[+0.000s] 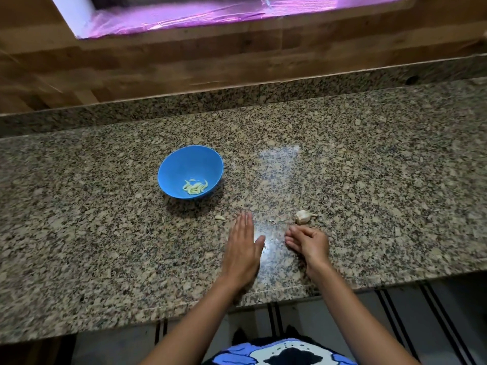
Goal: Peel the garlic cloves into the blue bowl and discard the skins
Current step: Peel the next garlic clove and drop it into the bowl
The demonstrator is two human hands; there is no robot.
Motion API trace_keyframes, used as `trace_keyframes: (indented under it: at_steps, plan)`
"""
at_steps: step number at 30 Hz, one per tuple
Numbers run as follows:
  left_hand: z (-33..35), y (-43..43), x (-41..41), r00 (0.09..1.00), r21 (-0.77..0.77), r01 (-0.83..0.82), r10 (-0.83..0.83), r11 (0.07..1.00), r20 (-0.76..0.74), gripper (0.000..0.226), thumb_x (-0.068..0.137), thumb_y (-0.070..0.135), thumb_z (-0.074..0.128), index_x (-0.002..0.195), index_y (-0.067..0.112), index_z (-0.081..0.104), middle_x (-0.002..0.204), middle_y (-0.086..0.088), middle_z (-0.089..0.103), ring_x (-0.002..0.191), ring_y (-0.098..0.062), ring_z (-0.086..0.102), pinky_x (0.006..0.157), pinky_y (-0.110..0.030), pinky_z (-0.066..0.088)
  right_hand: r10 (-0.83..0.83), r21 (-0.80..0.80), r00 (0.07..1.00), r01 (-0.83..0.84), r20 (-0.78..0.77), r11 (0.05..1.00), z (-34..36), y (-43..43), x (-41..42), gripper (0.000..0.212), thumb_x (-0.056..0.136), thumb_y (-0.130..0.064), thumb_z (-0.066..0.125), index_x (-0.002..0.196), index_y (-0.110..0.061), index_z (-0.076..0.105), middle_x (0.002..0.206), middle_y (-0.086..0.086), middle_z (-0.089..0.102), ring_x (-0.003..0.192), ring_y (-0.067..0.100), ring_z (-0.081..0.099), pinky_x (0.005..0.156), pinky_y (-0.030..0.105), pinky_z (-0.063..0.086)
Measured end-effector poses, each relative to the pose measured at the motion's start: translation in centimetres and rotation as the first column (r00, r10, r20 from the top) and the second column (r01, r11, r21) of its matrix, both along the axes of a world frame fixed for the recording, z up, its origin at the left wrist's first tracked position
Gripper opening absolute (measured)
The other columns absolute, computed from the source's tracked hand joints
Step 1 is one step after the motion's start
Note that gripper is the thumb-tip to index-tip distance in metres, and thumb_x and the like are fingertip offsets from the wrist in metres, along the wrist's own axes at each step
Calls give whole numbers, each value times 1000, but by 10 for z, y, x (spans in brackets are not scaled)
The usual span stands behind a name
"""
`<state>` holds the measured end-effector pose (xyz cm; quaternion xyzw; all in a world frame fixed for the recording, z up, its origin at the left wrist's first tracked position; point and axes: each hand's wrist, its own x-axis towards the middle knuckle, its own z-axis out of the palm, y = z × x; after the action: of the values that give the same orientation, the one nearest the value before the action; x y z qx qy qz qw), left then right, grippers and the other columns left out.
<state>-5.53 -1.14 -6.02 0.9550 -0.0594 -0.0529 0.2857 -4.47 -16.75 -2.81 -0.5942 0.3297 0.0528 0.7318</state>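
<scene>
Granite counter [105, 180] bears the left hand [243, 248], flat and released; right hand [308, 245] is cupped, whether it holds skins I cannot tell; skin scraps [271, 221] lie between their fingertips; garlic piece [303, 216] at one o'clock, blue bowl [168, 177] with peeled cloves [195, 187] at eleven; I would sweep the scraps slowly toward the cupped palm.

Speckled granite bench [105, 246], polished, with a pale glare patch near its middle; a low granite upstand [290, 96] runs along its rear edge. Wall [184, 64] behind is clad in brown wood boards. A window opening [210, 11] above admits purple-pink light. Floor [369, 317] below is pale with dark stripes.
</scene>
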Motion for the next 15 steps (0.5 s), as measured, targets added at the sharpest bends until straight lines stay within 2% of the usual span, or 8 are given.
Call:
trace_keyframes:
  at_steps: [1,3,6,8,9,11,13,15]
  plan:
    - [-4,-6,7,1000,19,14,-13,1000,-24,62,100,47,15,146,21,-18,154,3,-20,143,-10,-15,118,-31,-5,-19,-5,1000,19,1,1000,-1,-2,-1,8,86,-7,62,92,-4,67,82,14,70,71,21,66,58,18,55]
    - [-5,-20,24,993,50,109,-106,993,-50,65,99,50,16,148,19,-15,155,2,-17,143,-11,-13,119,-31,-4,-39,-10,999,39,1,999,-4,-7,-3,9,87,-7,62,92,-4,68,81,14,70,72,21,67,59,18,55]
    - [2,-31,37,944,62,330,-327,942,-46,60,99,49,28,150,22,14,159,0,6,146,-15,3,119,-35,9,-79,23,997,79,-20,997,-10,-11,-6,9,87,-6,61,93,-2,67,83,15,70,73,21,68,59,19,56]
    - [5,-18,34,882,53,470,-471,881,1,54,97,47,35,145,21,36,155,-4,24,143,-21,19,115,-37,22,-102,29,995,103,-22,994,-11,-10,-7,11,88,-6,60,96,0,66,82,15,70,68,18,69,58,18,55]
    - [6,-8,29,846,82,529,-533,845,27,53,96,47,35,142,21,40,153,-7,29,141,-23,25,113,-39,26,-107,30,994,107,-14,994,-11,-9,-7,11,89,-6,60,96,0,66,81,14,69,66,16,68,57,17,54]
    - [6,17,17,789,165,599,-613,784,48,45,99,34,39,143,22,40,152,-7,29,141,-21,25,113,-36,25,-109,29,994,109,2,994,-7,-3,-6,10,89,-6,60,95,-1,65,79,12,68,64,15,67,54,16,53]
    - [11,46,1,778,205,608,-627,767,38,46,99,17,42,144,23,38,152,-4,28,139,-13,23,112,-29,22,-90,30,996,90,18,995,-1,9,-5,6,89,-7,59,91,-3,64,78,11,68,63,15,65,52,15,52]
    - [14,72,-14,756,233,613,-646,755,105,43,92,13,41,133,16,54,139,-7,50,127,-18,48,103,-29,41,-55,53,998,53,31,997,3,26,-5,5,89,-6,59,87,-4,64,75,10,67,56,12,63,50,15,52]
